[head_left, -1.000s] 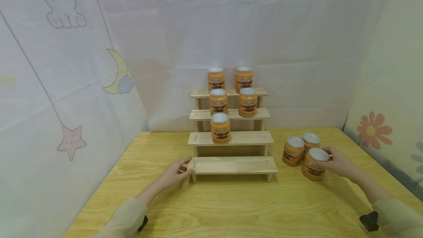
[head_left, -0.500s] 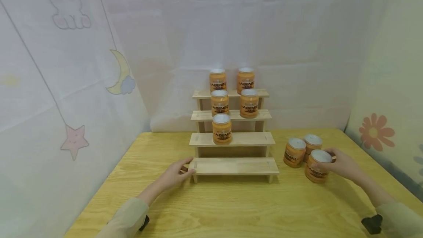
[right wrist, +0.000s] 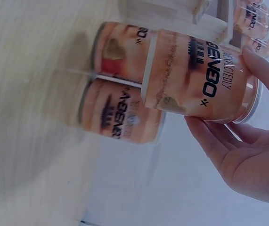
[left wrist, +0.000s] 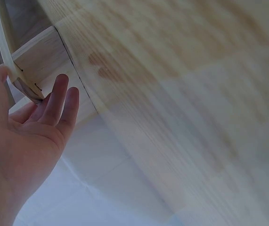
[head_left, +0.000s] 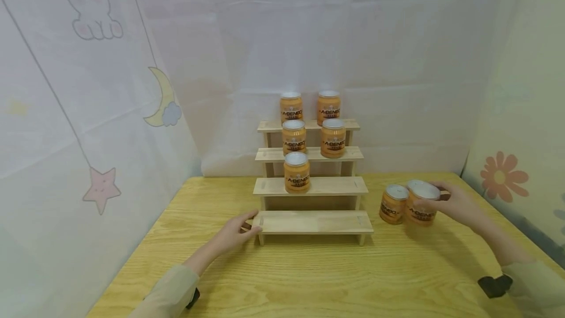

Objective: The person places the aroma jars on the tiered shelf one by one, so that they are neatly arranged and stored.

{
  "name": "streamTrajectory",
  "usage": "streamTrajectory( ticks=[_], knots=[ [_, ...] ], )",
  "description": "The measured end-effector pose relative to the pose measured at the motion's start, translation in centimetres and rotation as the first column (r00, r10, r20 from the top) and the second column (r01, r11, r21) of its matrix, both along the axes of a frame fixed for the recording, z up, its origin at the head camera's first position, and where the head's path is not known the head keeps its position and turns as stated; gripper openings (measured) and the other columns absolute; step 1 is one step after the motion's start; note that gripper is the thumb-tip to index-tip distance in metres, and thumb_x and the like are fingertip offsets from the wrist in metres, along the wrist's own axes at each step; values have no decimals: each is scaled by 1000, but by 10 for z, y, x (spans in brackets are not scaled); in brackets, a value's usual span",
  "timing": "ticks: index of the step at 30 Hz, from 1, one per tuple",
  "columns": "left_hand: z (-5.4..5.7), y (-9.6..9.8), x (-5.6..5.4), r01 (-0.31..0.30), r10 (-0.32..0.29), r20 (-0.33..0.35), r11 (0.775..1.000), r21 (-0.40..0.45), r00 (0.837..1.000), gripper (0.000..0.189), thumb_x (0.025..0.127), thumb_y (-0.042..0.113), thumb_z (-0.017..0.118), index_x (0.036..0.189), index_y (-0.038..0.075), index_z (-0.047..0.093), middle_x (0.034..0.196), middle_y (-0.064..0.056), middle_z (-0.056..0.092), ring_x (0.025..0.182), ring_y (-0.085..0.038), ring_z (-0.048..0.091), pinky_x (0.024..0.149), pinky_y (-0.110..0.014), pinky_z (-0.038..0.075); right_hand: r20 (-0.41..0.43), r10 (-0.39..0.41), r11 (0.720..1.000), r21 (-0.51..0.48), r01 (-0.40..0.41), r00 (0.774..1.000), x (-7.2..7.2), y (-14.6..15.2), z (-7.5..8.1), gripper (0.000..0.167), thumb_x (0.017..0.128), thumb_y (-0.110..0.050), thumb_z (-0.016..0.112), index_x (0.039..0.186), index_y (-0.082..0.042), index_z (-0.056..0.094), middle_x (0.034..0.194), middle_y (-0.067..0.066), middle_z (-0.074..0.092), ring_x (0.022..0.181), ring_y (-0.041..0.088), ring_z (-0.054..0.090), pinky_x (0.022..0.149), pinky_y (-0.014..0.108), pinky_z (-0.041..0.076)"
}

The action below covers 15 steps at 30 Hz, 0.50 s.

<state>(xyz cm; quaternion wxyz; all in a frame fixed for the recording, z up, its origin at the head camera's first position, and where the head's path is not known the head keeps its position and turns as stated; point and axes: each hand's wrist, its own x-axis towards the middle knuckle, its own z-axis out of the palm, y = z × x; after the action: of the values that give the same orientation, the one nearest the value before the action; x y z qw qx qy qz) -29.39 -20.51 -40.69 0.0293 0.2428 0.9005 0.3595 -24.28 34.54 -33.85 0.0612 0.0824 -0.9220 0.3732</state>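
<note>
- rack (head_left: 326,188) abt mid-table (head_left: 282,278), before back cloth (head_left: 282,38);
- top tier (head_left: 351,125): top L can (head_left: 291,110), top R can (head_left: 328,109);
- 2nd tier (head_left: 354,153), lower/in front: mid L can (head_left: 294,139), mid R can (head_left: 333,140);
- 3rd tier (head_left: 341,186): single can (head_left: 297,174), L of ctr;
- btm tier (head_left: 311,221) frontmost; L hand (head_left: 234,232) on its L end;
- R of rack, on table: near can (head_left: 392,205), rear can (right wrist: 118,113) behind-right;
- held can (right wrist: 195,77) in R hand (right wrist: 252,150), off table, before rear can

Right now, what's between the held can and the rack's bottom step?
Head view: one upright can, then a bare strip of tabletop before the step.
</note>
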Motion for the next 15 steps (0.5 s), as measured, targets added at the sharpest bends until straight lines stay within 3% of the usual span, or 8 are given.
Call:
streamTrajectory(
  ticks=[8, 15],
  knots=[
    [1, -1, 1, -2, 2, 9, 1000, -3, 1000, 66, 93, 39, 56, 144, 2, 36, 142, -19, 43, 104, -28, 60, 84, -37, 53, -29, 23, 1000, 7, -23, 999, -5, -27, 30, 71, 87, -40, 66, 141, -3, 40, 127, 26, 52, 112, 45, 53, 75, 44, 54],
    [3, 0, 4, -5, 5, 3, 1000, -2, 1000, 66, 94, 38, 56, 144, 1, 35, 142, -19, 43, 104, -27, 60, 85, -38, 53, -6, 68, 996, -57, -68, 998, -17, -56, 52, 72, 86, -42, 66, 143, -9, 37, 132, 20, 47, 117, 40, 49, 78, 43, 53]
  ],
)
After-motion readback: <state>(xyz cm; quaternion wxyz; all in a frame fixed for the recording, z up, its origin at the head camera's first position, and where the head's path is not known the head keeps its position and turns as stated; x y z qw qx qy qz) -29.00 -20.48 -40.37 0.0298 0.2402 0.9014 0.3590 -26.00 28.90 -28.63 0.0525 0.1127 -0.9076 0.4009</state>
